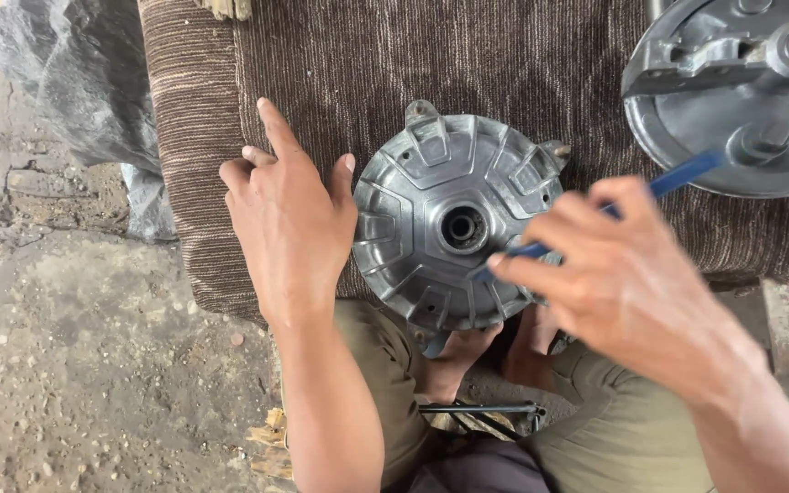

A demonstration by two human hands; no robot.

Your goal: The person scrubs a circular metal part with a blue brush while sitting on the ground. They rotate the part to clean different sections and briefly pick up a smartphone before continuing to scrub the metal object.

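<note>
While the left hand (pixel 289 219) rests half open, fingers spread, thumb touching the rim of the round metal hub (pixel 457 224), the right hand (pixel 627 274) is closed around a blue tool (pixel 678 178). The hub lies flat on brown striped cloth (pixel 367 64), centre hole facing up. The tool's long axis runs from upper right down toward the hub's face, its tip hidden by fingers. A second metal plate (pixel 732 100) lies nearby at upper right.

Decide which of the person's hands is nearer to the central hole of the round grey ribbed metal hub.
Right. The right hand holds a blue tool whose tip sits just right of the central hole; the left hand rests at the round grey ribbed metal hub's left rim, farther out.
</note>
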